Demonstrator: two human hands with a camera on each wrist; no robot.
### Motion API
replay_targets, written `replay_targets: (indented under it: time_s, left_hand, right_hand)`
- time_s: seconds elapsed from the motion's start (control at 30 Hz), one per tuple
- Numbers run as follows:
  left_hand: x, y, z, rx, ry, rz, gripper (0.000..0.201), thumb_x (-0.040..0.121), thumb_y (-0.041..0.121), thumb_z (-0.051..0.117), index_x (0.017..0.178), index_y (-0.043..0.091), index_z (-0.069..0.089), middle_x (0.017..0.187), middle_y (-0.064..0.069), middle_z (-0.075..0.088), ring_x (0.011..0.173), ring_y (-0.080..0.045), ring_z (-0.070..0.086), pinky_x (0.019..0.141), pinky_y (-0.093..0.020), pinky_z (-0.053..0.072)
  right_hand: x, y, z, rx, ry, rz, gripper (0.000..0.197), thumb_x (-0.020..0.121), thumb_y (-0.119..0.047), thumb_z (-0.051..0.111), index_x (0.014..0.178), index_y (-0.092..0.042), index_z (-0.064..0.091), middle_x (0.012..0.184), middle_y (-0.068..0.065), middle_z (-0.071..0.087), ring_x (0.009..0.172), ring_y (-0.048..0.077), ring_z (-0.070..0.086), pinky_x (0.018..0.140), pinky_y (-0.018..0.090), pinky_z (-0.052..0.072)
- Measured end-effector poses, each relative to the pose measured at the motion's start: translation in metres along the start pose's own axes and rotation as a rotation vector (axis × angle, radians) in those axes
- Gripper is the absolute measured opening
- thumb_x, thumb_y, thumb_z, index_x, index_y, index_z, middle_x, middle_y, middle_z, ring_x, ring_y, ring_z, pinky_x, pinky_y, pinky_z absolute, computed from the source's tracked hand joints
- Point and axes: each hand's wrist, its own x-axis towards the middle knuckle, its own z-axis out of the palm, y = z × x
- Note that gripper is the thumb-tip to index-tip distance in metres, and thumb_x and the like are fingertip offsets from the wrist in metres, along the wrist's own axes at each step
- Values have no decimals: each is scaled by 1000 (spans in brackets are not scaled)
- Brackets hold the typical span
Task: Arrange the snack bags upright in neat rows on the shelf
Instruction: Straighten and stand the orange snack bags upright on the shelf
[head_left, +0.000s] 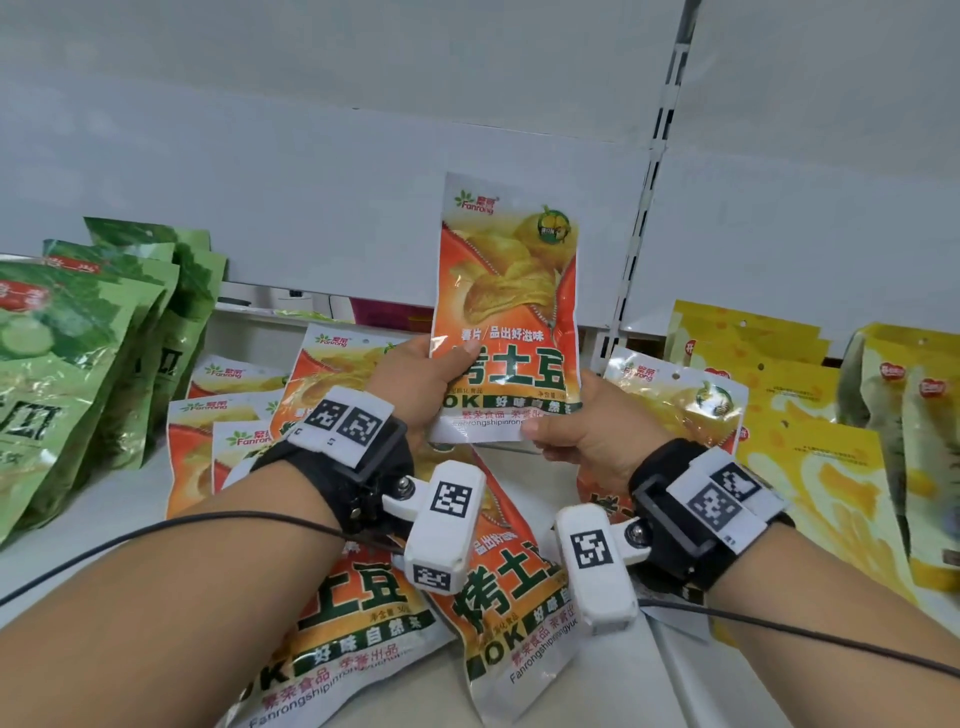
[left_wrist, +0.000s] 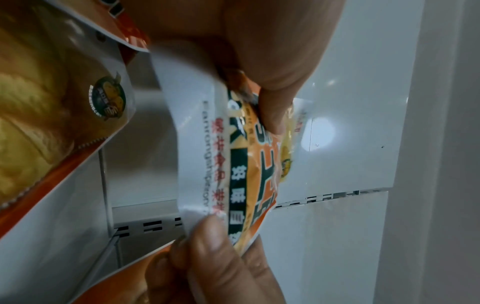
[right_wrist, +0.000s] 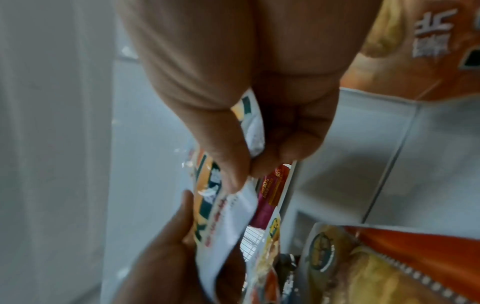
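Observation:
An orange chip bag (head_left: 506, 306) is held upright above the white shelf (head_left: 104, 509), its front facing me. My left hand (head_left: 447, 364) grips its lower left edge, thumb pressed on the front. My right hand (head_left: 550, 431) pinches the bottom right corner of the white seal. In the left wrist view the bag (left_wrist: 249, 164) hangs between my left thumb (left_wrist: 272, 92) and the right hand's fingers (left_wrist: 213, 257). The right wrist view shows my right hand (right_wrist: 246, 164) pinching the bag's seal (right_wrist: 228, 216). More orange bags (head_left: 363, 597) lie flat under my wrists.
Green bags (head_left: 78, 364) stand in rows at the left. Yellow bags (head_left: 810, 467) stand at the right. Other orange bags (head_left: 332, 364) lean behind my hands, one (head_left: 680, 400) to the right. A slotted upright post (head_left: 639, 223) divides the white back panel.

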Motion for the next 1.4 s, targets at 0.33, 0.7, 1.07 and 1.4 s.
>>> replay_targets:
  time_s: [0.33,0.7,1.07,1.4]
  left_hand:
    - [-7,3,-5,-9,3,-36,20,82,25,73,94,9,67,91,-16,74,86,-37,71,78,-55,56]
    - [-1,4,-10,73,48,57,25,81,40,71,91,18,67,94,-12,74,90,-35,70,85,-56,53]
    - [1,1,-2,282,-8,78,46,88,45,60,123,17,53,121,-7,59,103,-20,58,93,-39,48]
    - [-1,-11,-7,62,-218,26,44,74,33,76,113,18,63,113,-12,70,107,-32,65,100,-52,44]
  right_hand:
    - [2,0,10,-340,110,-114,38,72,-5,78,89,-25,51,74,-5,66,46,-3,58,43,12,44]
    - [4,-11,19,-332,250,-145,51,77,-49,68,115,-25,44,96,-7,53,86,8,55,70,25,45]
    - [2,0,16,342,-46,11,46,86,13,49,115,-22,54,103,5,69,82,21,71,64,37,60]
    - [4,4,5,230,42,15,32,86,-3,62,114,-18,58,111,7,67,97,23,65,70,34,57]
